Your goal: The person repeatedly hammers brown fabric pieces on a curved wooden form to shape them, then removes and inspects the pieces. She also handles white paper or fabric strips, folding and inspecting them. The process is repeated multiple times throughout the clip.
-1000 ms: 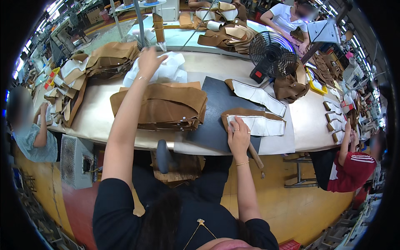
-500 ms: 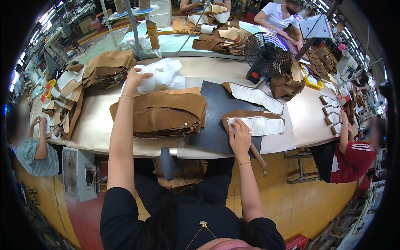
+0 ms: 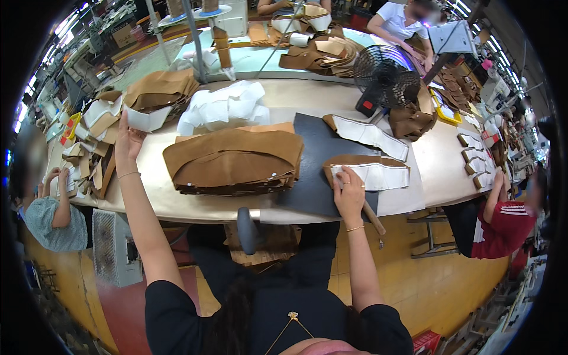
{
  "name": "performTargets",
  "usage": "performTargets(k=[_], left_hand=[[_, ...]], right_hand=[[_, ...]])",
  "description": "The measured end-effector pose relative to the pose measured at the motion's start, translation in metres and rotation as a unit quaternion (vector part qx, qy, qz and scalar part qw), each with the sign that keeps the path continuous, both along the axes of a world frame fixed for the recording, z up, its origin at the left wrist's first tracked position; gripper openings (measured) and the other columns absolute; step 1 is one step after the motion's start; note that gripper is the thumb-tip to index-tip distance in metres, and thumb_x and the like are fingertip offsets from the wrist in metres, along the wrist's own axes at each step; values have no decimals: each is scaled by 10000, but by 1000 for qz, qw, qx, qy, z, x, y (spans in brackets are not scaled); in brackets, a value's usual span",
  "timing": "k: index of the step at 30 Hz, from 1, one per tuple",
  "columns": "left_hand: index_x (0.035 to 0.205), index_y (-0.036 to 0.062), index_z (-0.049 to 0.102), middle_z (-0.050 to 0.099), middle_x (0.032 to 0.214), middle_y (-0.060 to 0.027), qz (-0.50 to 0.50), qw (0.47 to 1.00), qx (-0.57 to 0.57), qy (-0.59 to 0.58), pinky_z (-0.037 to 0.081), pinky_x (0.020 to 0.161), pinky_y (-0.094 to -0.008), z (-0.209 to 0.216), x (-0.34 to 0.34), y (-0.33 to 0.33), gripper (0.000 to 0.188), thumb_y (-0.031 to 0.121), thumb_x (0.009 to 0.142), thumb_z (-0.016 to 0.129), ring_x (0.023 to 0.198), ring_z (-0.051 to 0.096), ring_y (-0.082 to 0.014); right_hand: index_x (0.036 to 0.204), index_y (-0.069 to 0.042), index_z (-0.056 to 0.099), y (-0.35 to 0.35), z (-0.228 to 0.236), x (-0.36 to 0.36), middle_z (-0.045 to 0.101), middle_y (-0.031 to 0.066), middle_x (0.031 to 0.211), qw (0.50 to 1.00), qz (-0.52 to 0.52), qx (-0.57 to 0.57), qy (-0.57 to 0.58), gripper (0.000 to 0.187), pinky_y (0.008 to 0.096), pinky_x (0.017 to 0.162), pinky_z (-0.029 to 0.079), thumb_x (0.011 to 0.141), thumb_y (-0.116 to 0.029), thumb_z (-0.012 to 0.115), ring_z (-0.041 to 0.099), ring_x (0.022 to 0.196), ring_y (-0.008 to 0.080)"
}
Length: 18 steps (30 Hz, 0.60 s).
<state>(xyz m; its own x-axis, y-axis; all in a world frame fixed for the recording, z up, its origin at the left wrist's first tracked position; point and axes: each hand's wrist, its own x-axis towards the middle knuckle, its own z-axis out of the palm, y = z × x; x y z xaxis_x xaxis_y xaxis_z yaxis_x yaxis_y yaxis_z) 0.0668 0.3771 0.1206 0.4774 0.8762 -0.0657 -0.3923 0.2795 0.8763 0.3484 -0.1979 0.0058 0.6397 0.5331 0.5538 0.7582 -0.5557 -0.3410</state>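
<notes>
My left hand (image 3: 129, 141) is raised over the left part of the table, its fingers closed on a thin white sheet (image 3: 148, 120) that has a crease across it. My right hand (image 3: 350, 194) lies with fingers laid out on a brown leather piece with white backing (image 3: 387, 177). Behind that piece is a second brown leather piece with white backing (image 3: 368, 134); both rest partly on a black mat (image 3: 309, 160). Between my hands sits a stack of brown leather pieces (image 3: 234, 155). A pile of white sheets (image 3: 225, 105) lies beyond the stack.
A black fan (image 3: 387, 77) stands at the back right beside bunched brown leather (image 3: 411, 121). Near my right wrist a wooden handle (image 3: 374, 219) juts over the table edge. More brown leather (image 3: 161, 89) is heaped at the left. Co-workers sit on both sides and across.
My left hand has moved left from the white pile, with a white sheet now in its fingers. My right hand stays on the near leather piece. The view has shifted slightly.
</notes>
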Motion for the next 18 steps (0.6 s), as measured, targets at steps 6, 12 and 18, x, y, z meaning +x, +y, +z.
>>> performTargets(k=[6, 12, 18], left_hand=[[1260, 143, 566, 590, 1171, -60, -34, 997, -46, -59, 454, 1005, -479, 28, 6, -67, 550, 536, 895, 690, 1124, 552, -259], [1307, 113, 536, 660, 1108, -66, -199, 970, -73, -120, 558, 869, -394, 45, 49, -210, 499, 452, 958, 648, 1004, 662, -208], [1405, 24, 430, 650, 984, -91, -218, 967, -32, -126, 586, 834, -354, 33, 33, -262, 545, 390, 1021, 556, 882, 688, -217]], right_hand=[[1236, -38, 558, 13, 44, -14, 585, 152, 1256, 962, 22, 249, 112, 381, 392, 1054, 401, 947, -253, 681, 562, 1162, 303], [1260, -49, 580, 103, 125, -81, 580, 122, 1254, 922, 239, 249, 177, 484, 370, 1001, 443, 873, -269, 770, 552, 1167, 269], [1133, -17, 653, 145, 147, -111, 648, 73, 1050, 847, 348, 246, 318, 375, 302, 819, 488, 871, -252, 781, 613, 944, 167]])
